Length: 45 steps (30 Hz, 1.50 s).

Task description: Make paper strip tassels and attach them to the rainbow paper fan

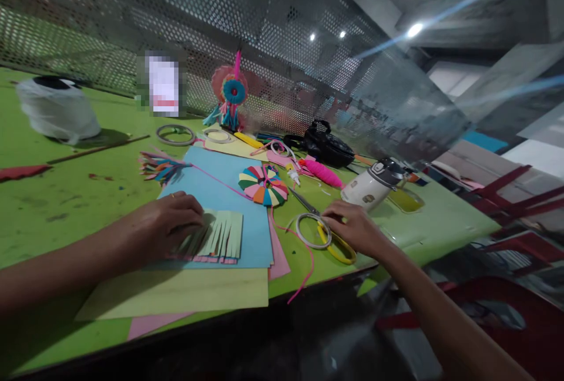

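Observation:
My left hand [178, 219] rests at the left end of a pale green paper strip cut into a fringe [227, 234], its fingers bent down on it. Pink paper edges show beneath the fringe. Under it lie a blue sheet [255, 240] and a yellow sheet [220, 293]. My right hand [350, 225] has its fingertips closed at the edge of a white ring [301, 237], which looks tilted up. Scissors with yellow handles [346, 252] lie beneath that ring and hand. A multicoloured paper-wrapped ring [249, 181] with a pink cord [297, 231] sits on the blue sheet.
Behind are a paper tassel [163, 164], a grey ring [158, 137], a glue bottle [293, 175], pink yarn [324, 174], a black bag [330, 146] and a white flask [365, 187]. A white-wrapped roll [59, 108] stands left. Red chairs [497, 310] stand right, beyond the green table's edge.

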Each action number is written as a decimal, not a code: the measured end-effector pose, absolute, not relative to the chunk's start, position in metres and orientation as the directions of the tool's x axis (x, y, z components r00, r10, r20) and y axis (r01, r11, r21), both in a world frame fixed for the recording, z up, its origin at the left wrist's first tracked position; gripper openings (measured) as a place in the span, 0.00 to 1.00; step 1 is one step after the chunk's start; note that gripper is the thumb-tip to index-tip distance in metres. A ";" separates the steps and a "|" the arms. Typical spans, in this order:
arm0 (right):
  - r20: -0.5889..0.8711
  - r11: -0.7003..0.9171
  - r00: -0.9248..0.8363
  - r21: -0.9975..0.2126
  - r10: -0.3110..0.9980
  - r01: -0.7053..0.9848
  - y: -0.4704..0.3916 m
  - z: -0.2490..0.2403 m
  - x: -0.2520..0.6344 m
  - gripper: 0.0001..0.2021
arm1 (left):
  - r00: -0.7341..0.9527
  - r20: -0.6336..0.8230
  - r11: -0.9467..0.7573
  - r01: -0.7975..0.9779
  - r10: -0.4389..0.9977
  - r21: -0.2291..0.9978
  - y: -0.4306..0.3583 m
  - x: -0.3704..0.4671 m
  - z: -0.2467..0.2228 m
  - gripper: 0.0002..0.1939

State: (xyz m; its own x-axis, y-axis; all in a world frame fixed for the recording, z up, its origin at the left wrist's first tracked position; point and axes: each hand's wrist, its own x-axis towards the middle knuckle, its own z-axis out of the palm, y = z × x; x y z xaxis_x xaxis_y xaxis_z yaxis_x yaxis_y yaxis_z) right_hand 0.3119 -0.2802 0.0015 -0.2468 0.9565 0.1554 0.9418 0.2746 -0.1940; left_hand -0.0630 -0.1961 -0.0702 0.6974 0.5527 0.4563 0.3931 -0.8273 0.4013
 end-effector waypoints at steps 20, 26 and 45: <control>-0.197 0.044 -0.290 -0.755 0.937 0.654 -0.256 0.038 0.278 0.12 | 0.674 0.347 -0.698 0.356 0.652 0.621 -0.194 -0.067 -0.063 0.07; -0.133 0.184 -0.439 -0.774 0.889 0.606 -0.226 0.065 0.211 0.12 | 0.668 0.270 -0.593 0.317 0.694 0.741 -0.190 -0.069 -0.062 0.15; -0.374 0.161 -0.706 -0.809 0.602 0.566 -0.159 0.080 0.117 0.16 | 0.723 0.032 -0.319 0.263 0.690 0.911 -0.194 -0.080 -0.024 0.21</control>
State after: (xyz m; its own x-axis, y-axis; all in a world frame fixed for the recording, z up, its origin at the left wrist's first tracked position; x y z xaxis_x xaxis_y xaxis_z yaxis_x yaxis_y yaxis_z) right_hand 0.1171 -0.1591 0.0796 -0.7057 0.6015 -0.3743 0.5659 0.1606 -0.8087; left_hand -0.0804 -0.1937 -0.0243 0.7235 0.6896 0.0322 0.2631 -0.3186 0.9107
